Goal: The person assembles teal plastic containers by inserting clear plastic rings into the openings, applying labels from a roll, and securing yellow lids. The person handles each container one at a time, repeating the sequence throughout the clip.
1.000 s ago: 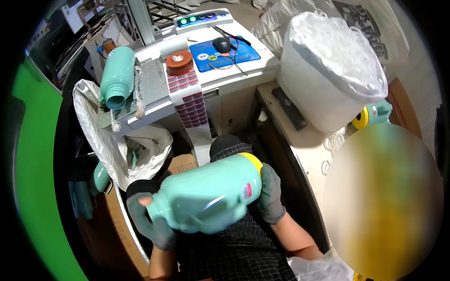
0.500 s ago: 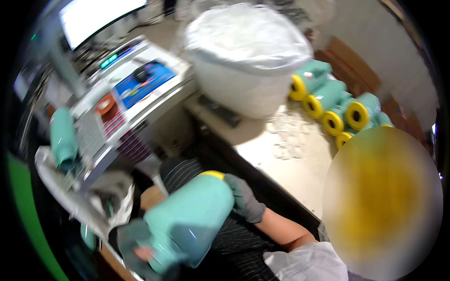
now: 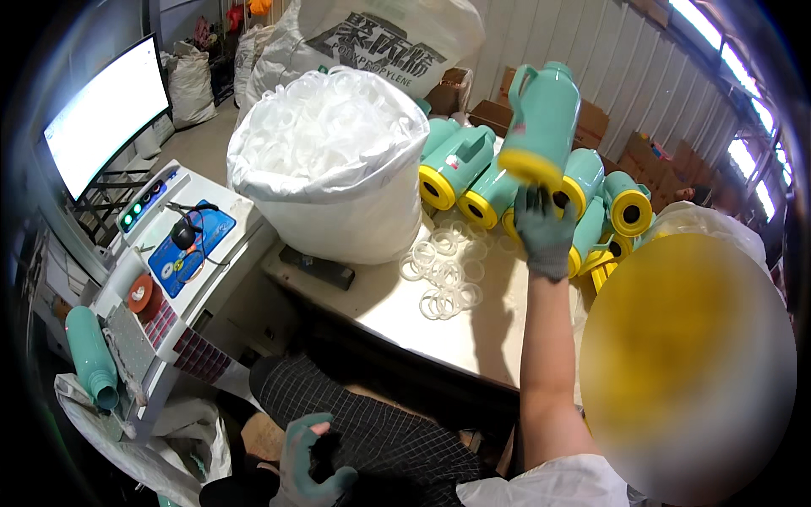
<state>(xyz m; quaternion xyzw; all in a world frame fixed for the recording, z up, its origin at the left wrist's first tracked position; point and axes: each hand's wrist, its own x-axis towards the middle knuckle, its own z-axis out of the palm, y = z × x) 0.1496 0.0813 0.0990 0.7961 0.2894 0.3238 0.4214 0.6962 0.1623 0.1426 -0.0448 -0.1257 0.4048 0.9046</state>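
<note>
My right hand (image 3: 545, 232), in a grey glove, is stretched out over the table, its fingers closed at the yellow base of a green thermos jug (image 3: 545, 114). The jug is raised, nearly upright, with its handle on the left. Beneath and around it lie several more green jugs (image 3: 463, 160), their yellow bases with dark round openings turned toward me. Over my lap, my left hand (image 3: 308, 465) is gloved too, fingers apart and holding nothing; a bare fingertip shows through the glove.
White plastic rings (image 3: 443, 270) lie loose on the table (image 3: 389, 317). A white sack (image 3: 338, 211) full of rings stands behind them. At the left are a bench (image 3: 232, 253) with a blue mat (image 3: 198, 241), a screen (image 3: 106, 110) and another green jug (image 3: 89, 359). A blurred oval covers the right.
The jug has gone from my lap, where both hands were on it, up and away over the pile in my right hand. My left hand has let go. The view has turned too.
</note>
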